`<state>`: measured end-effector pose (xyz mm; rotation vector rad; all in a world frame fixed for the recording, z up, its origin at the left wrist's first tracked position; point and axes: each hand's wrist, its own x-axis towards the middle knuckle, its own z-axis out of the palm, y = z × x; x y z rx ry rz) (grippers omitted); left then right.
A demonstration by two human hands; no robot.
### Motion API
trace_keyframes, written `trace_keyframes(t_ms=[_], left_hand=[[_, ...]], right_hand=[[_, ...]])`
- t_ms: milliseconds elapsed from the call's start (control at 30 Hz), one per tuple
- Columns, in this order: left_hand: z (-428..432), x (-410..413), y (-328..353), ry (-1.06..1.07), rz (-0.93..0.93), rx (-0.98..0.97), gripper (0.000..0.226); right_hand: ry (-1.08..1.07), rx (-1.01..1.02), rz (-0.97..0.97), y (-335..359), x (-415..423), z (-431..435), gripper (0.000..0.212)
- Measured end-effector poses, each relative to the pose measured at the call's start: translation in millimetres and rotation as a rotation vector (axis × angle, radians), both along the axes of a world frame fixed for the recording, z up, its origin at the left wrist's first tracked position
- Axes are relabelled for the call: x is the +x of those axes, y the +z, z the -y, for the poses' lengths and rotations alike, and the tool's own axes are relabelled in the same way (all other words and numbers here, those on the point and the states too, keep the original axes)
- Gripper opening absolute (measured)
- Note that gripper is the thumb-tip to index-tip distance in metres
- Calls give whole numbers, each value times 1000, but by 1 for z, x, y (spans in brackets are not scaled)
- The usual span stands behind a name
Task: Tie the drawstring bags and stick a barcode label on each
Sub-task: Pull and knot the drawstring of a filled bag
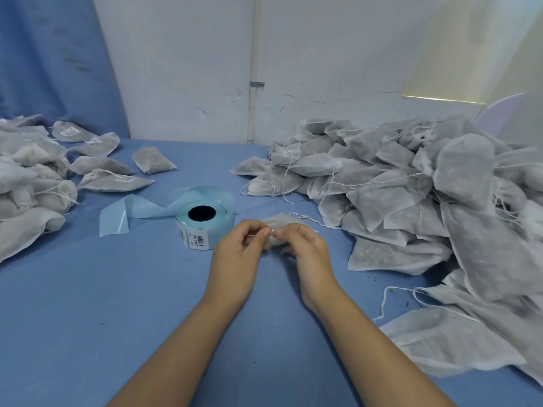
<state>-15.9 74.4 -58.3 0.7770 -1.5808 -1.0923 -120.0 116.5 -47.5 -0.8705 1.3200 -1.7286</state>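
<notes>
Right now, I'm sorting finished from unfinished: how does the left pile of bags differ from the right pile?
Some bags in the left pile carry white labels; none show on the right pile. The right pile is bigger and heaped higher than the left pile. Both are pale fabric bags with strings on the blue cloth.

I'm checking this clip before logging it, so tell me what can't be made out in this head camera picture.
1. Head view: whether the drawstring bag is knotted yet; fingers of the left hand and right hand cover its mouth.
2. Head view: print on the label roll; too small to read.
3. Head view: how far the right pile and left pile of bags reach; cut off by the frame edges.
</notes>
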Motion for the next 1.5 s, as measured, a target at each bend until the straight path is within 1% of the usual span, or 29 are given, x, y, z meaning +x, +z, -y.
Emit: trace_keyframes(t_ms=[100, 167, 233, 267, 333, 400, 533, 767, 900, 1067, 1300, 1367, 1433, 1500], left_hand=[[4, 4, -1, 6, 49, -34, 16], [4, 5, 0, 1, 56, -37, 18], [5, 5, 0, -6, 47, -32, 18], [5, 4, 0, -11, 44, -30, 17], [6, 4, -1, -21, 46, -24, 17], [7, 4, -1, -19, 44, -10, 17], [9, 4, -3, 3, 17, 38, 16], [5, 4, -3, 28, 59, 37, 15], [4, 2, -2, 57, 90, 39, 15], [4, 2, 0, 75, 108, 49, 15], [2, 1, 0, 89, 139, 69, 16], [3, 1, 0, 59, 108, 108, 20], [3, 4, 2, 7, 46, 137, 31], [2, 7, 2, 8, 47, 69, 49]], right_hand=[[58, 26, 24, 3, -5, 1, 27], [134, 26, 75, 4, -8, 1, 22], [216, 10, 182, 6, -11, 0, 8], [247, 0, 248, 6, -12, 0, 6], [288, -9, 352, 6, -13, -1, 11], [299, -7, 394, 5, -12, 0, 10], [281, 2, 371, 5, -11, 2, 12], [284, 2, 338, 4, -12, 1, 11], [327, -13, 388, 5, -13, 1, 12], [384, -26, 458, 6, -15, 0, 24], [396, -22, 494, 5, -16, 1, 21], [389, -19, 498, 5, -15, 1, 16], [384, -26, 524, 6, -15, 1, 10], [383, -42, 571, 5, -14, 0, 9]])
